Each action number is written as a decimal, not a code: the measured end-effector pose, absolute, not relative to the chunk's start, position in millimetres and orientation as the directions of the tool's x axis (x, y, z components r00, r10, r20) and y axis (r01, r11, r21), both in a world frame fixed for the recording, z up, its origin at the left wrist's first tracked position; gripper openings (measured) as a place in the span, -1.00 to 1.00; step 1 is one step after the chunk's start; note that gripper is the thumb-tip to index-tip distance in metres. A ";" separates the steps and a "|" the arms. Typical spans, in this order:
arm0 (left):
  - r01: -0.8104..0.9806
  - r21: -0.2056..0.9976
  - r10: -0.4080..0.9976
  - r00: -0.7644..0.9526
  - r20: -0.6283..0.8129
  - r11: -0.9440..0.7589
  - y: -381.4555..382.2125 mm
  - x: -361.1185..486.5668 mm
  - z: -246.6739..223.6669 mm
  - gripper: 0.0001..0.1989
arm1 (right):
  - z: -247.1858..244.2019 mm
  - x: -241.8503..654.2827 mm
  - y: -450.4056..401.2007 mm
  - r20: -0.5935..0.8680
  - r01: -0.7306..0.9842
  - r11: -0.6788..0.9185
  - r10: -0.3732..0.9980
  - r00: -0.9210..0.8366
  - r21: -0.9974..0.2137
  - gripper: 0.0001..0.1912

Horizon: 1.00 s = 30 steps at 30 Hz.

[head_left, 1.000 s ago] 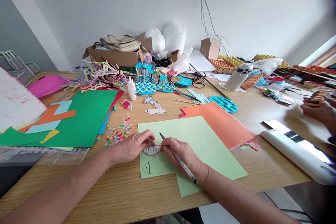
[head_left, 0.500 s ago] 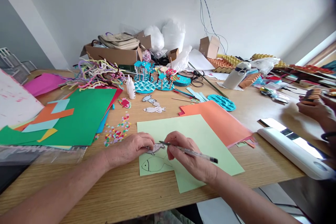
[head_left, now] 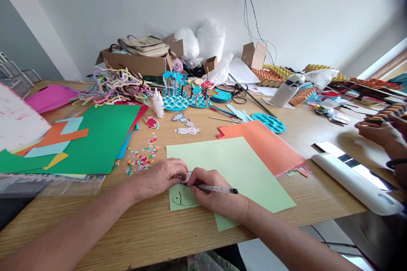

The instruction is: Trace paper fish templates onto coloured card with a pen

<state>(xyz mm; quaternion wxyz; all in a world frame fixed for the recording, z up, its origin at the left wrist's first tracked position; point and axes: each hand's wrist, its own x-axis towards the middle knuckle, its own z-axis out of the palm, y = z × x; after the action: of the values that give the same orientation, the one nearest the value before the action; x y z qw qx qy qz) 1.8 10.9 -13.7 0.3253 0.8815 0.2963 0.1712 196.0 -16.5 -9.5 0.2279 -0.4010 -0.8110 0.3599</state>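
Observation:
A light green sheet of paper (head_left: 229, 159) lies on the table under both of my hands. Its lower left part bears a fish outline (head_left: 179, 198) drawn in dark ink, now partly covered by my right hand (head_left: 214, 192). That hand is closed around a clear pen with a black end (head_left: 219, 188); its tip is hidden by my fingers. With bent, closed fingers, my left hand (head_left: 160, 178) holds a small paper fish cutout (head_left: 188, 176) against the sheet, just above the drawn fish. Most of the cutout is covered by my fingers.
Orange paper (head_left: 260, 144) lies to the right, beside a white paper trimmer (head_left: 356, 182). Green paper (head_left: 104, 135) and scattered confetti (head_left: 141, 161) are on the left. Behind stand a glue bottle (head_left: 159, 105) and more fish cutouts (head_left: 187, 130). Another person's hands (head_left: 378, 133) work at far right.
My right hand with the pen has shifted left and closer to my left hand, covering more of the drawn fish and the cutout. My left hand has barely moved.

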 end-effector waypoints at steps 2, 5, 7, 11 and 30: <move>0.414 0.675 0.637 0.764 0.107 -0.611 10.6 2.2 -13.3 -0.87 | -8.8 195.4 -16.7 0.076 0.495 0.422 0.813 -0.577 -0.759 -0.85; 0.419 0.674 0.638 0.763 0.102 -0.608 9.8 2.9 -12.3 -0.87 | -8.3 194.8 -17.1 0.076 0.501 0.431 0.809 -0.583 -0.750 -0.84; 0.422 0.673 0.640 0.762 0.100 -0.608 9.4 3.3 -11.4 -0.87 | -8.5 194.5 -17.5 0.080 0.501 0.437 0.807 -0.585 -0.746 -0.83; 0.426 0.669 0.638 0.765 0.094 -0.609 9.0 3.2 -10.5 -0.86 | -8.7 194.3 -17.9 0.082 0.503 0.442 0.806 -0.587 -0.743 -0.83; 0.447 0.669 0.665 0.741 0.095 -0.594 7.4 6.3 -9.5 -0.86 | -9.1 196.1 -18.7 0.108 0.499 0.475 0.793 -0.599 -0.725 -0.81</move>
<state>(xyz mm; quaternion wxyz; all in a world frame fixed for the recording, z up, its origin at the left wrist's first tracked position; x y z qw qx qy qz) 6.3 7.4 -9.5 0.3202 0.8763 0.3171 0.1703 196.1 -18.7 -9.1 0.2212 -0.3893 -0.8298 0.3330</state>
